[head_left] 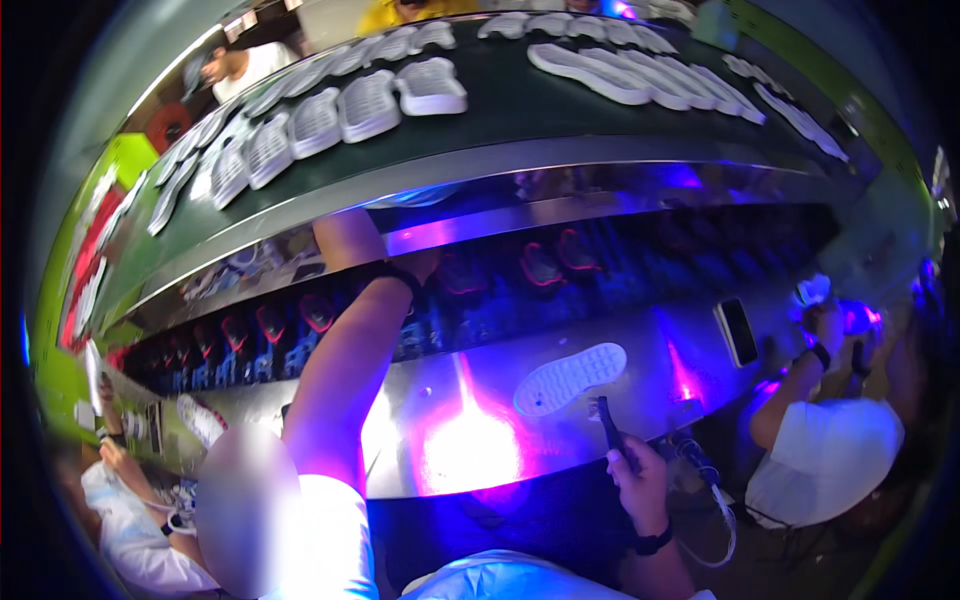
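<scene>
My left arm stretches forward into the dark slot of the conveyor, where dark shoe uppers with glowing red edges (541, 265) stand in a row. My left hand (424, 264), past a black wristband, is in shadow at the slot's upper edge, and its fingers cannot be made out. In my right hand (640, 474) is a small brush (607, 422) with a dark handle, its tip pointing up and away from me. Just beyond the tip, a white shoe sole (571, 379) lies flat on the metal ledge (400, 440).
Rows of white soles (368, 105) lie on the green belt (500, 130) above. A phone (738, 332) rests on the ledge at right. Co-workers in white sit at right (825, 460) and left (135, 530). A cable (722, 510) hangs near my right wrist.
</scene>
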Motion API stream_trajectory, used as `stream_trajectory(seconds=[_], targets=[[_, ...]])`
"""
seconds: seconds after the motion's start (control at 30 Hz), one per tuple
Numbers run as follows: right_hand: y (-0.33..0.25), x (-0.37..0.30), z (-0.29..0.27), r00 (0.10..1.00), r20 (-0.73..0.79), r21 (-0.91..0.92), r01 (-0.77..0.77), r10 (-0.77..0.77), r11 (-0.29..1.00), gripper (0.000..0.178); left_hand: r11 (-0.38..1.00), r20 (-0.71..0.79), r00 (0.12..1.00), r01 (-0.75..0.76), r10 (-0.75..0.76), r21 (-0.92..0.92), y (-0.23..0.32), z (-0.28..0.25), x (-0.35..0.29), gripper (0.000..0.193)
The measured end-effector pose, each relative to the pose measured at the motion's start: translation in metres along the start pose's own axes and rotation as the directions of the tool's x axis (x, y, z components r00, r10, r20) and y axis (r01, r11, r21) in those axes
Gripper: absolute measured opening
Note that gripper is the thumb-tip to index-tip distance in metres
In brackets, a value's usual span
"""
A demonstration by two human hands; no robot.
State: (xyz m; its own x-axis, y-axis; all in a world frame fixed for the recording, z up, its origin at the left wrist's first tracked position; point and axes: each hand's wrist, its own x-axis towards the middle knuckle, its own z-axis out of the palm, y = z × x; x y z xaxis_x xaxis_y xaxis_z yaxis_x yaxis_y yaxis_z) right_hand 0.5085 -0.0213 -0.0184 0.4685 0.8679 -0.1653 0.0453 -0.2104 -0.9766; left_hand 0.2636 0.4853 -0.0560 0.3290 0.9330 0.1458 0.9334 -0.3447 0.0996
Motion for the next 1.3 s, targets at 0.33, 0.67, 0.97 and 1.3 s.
stream_trajectory(seconds=[0.33,0.67,0.97,1.3], targets=[[-0.002,-0.041,-0.045,0.998,-0.046,0.015,-0.035,0.036,0.999,0.030,0.948,0.480,0.858,0.284,-0.183,-0.146,0.052,-0.051,-0.047,0.040],[0.009,-0.054,0.029,0.951,0.276,-0.005,0.146,-0.139,0.989,0.037,0.217,0.069,0.993,0.088,-0.095,-0.972,0.024,-0.126,-0.370,0.049],[0.020,-0.088,0.161,0.805,0.531,-0.205,0.425,-0.264,0.882,0.034,0.825,-0.323,0.921,-0.350,0.217,-0.444,-0.031,-0.110,-0.555,0.089],[0.039,-0.105,0.241,0.842,0.518,-0.330,0.357,-0.149,0.874,0.034,0.802,-0.274,0.917,-0.388,0.288,-0.455,-0.086,-0.081,-0.589,0.060]])
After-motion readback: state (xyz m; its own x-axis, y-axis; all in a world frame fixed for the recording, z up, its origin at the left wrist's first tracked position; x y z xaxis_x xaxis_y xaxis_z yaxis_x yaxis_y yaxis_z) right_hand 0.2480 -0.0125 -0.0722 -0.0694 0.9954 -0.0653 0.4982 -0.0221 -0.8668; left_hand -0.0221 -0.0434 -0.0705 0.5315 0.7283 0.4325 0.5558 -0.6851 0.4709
